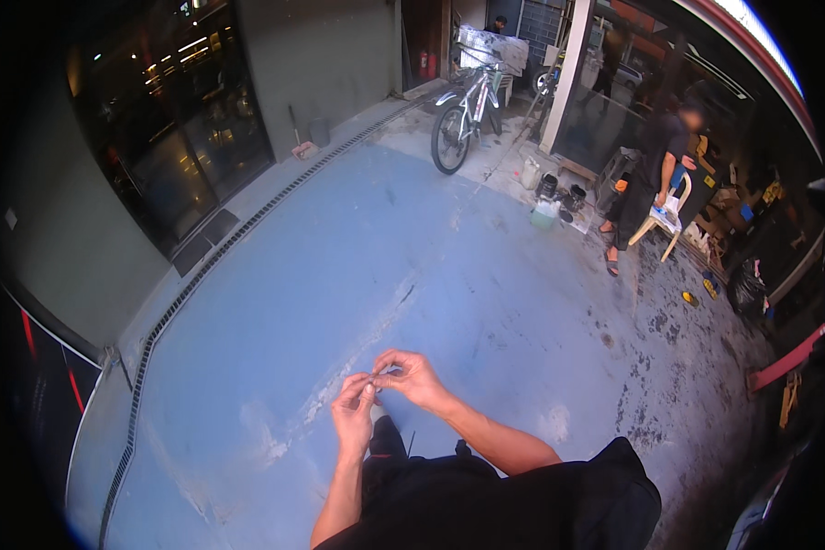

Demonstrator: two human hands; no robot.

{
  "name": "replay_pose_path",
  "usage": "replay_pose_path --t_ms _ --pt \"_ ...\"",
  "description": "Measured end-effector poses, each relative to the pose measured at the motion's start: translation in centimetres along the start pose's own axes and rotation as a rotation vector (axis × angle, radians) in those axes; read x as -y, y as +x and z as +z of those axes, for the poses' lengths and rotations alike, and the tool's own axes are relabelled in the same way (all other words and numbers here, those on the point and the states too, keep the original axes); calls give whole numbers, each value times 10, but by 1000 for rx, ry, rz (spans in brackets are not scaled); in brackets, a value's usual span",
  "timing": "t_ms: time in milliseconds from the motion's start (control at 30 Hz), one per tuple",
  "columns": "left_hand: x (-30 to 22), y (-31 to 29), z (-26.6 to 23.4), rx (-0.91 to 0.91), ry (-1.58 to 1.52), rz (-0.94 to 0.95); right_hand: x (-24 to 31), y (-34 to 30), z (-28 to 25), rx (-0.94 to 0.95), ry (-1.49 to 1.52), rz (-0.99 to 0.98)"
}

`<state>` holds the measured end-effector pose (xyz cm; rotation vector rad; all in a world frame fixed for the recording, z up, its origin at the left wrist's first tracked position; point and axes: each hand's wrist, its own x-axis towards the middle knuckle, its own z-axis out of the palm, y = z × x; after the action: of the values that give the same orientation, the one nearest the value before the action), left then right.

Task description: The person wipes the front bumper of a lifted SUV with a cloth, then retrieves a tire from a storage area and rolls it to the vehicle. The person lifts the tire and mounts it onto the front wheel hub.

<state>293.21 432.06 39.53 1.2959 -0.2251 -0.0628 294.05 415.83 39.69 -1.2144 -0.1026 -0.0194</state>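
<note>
In front of my body, above the blue floor, my left hand [352,414] and my right hand [409,378] meet at the fingertips. Both are closed in a pinch, thumbs against fingers. Whatever lies between them is too small and too hidden to name. Below the hands a shoe and a dark trouser leg [387,438] show.
A bicycle [466,117] stands at the far side. Far right, a person in dark clothes [655,165] is beside a white chair [666,213]. Several containers [548,203] sit near the doorway. A drain grate [183,295] runs along the left wall.
</note>
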Motion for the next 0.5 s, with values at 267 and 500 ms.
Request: replay_pose_path --t_ms 267,500 --pt "23 295 -30 253 -125 -294 25 242 -40 -51 -200 -117" --pt "83 520 6 372 22 -353 8 436 -131 -423 -393 -194"
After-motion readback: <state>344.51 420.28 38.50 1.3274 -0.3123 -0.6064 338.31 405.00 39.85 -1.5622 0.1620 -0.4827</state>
